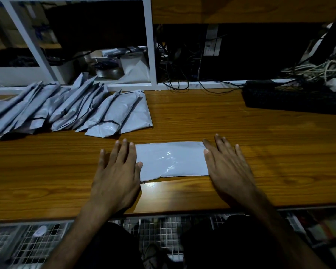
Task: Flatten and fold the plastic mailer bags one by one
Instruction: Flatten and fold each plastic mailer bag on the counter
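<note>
Flanking your mailer bag: left hand, right hand, both flat, fingers straight. Beyond: folded bag row, keyboard, cables.

I read this as a packing or dispatch desk in a small office or stockroom. A wood-grain desk fills mid-frame; a row of grey mailers lies at upper left. A black keyboard and tangled cables sit at upper right. White shelf framing crosses the top; wire mesh shows below the desk edge.
</note>
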